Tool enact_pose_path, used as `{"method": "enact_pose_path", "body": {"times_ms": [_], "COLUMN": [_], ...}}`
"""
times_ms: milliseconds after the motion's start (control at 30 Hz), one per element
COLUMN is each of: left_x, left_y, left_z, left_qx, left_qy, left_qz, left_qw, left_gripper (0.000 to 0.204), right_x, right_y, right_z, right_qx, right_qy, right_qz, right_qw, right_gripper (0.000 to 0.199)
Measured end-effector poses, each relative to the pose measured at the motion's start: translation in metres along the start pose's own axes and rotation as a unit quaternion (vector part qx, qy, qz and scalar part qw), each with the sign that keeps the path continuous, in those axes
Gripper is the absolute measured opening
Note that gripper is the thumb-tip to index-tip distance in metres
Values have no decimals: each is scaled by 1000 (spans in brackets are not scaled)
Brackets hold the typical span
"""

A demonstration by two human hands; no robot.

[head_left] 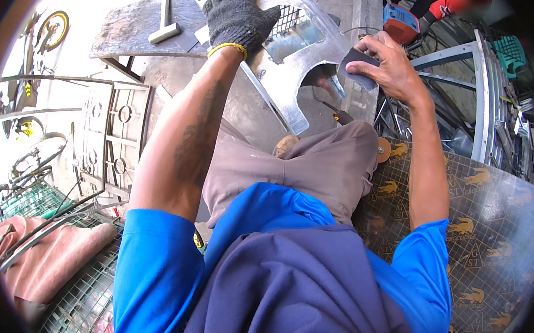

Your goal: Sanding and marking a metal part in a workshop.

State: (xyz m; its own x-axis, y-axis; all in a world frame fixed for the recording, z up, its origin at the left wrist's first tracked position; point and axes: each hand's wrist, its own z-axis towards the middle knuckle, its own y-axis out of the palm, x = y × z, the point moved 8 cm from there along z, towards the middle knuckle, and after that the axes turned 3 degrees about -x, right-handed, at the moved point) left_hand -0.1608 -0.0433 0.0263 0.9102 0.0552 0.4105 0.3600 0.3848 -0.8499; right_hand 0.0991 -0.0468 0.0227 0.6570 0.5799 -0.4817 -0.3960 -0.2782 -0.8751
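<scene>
My left hand [238,17], in a dark grey knit glove with a yellow cuff, lies with fingers spread on the far left part of a silver sheet-metal panel [273,73]. The panel has an arched cut-out at its near side and window-like openings. My right hand [390,65] is bare and pinches a folded dark grey piece of sandpaper [358,76] between thumb and fingers. It is held beside the panel's right edge; whether the paper touches the metal I cannot tell. Below the panel are my knees in grey-brown trousers.
A hammer [165,32] lies on a worn low bench [124,22] at far left. Left stand a metal grille [121,121] and green wire mesh [73,316]. Right are metal frames [479,90], a patterned board [487,213], a blue-and-orange machine [400,21] and another person's red sleeve [443,6].
</scene>
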Motion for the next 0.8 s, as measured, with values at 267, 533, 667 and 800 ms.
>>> {"method": "enact_pose_path", "body": {"times_ms": [267,533,667,800], "left_x": [-23,-17,-27,-14], "left_y": [20,21,23,16], "left_z": [4,8,5,2], "left_qx": [7,-8,-10,36], "left_qy": [20,32,14,29], "left_qz": [55,55,45,62], "left_qw": [998,998,999,997], "left_gripper": [63,59,62,62], "right_x": [-29,-26,-29,0], "right_y": [21,7,8,-7], "right_z": [7,-3,7,1], "right_qx": [14,80,14,-28], "right_qy": [-58,-69,-21,94], "right_qz": [-71,7,90,210], "right_qw": [996,994,996,973], "right_gripper": [39,34,31,31]}}
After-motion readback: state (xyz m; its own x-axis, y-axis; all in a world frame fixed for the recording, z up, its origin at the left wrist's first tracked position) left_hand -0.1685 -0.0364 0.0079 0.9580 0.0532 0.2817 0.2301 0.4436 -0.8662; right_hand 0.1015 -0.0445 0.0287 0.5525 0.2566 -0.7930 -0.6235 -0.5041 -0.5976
